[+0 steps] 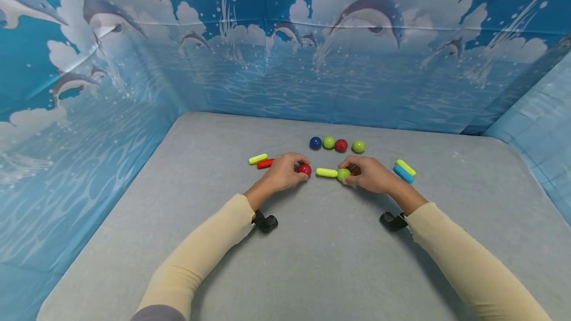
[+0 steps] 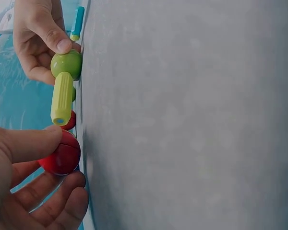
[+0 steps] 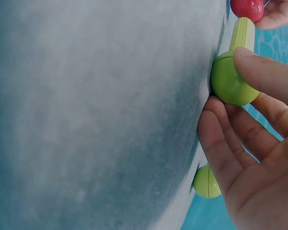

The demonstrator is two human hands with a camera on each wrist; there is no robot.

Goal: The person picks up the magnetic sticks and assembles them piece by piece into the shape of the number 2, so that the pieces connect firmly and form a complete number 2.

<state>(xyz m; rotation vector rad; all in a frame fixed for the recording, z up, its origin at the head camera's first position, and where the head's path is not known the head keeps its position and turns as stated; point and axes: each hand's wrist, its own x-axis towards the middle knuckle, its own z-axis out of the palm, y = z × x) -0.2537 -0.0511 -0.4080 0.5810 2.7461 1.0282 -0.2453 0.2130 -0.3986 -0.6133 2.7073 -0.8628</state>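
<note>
My left hand [image 1: 285, 171] pinches a red ball [image 1: 305, 169] between thumb and fingers; in the left wrist view the red ball [image 2: 62, 153] shows a seam. Facing it, my right hand [image 1: 368, 175] grips a green ball [image 1: 343, 174] that has a yellow-green ridged rod [image 1: 327, 172] joined to it. The rod points left toward the red ball. In the left wrist view the rod's free end [image 2: 61, 120] lies close to the red ball; whether they touch is hard to tell there, but the head view shows a small gap.
Behind the hands stand a blue ball [image 1: 315, 143], a green ball [image 1: 328, 142], a red ball [image 1: 341, 145] and another green ball [image 1: 359, 146]. Yellow [image 1: 257, 159] and red rods [image 1: 265, 163] lie left, yellow [image 1: 406, 167] and blue rods [image 1: 403, 173] right, on the grey table [image 1: 308, 256].
</note>
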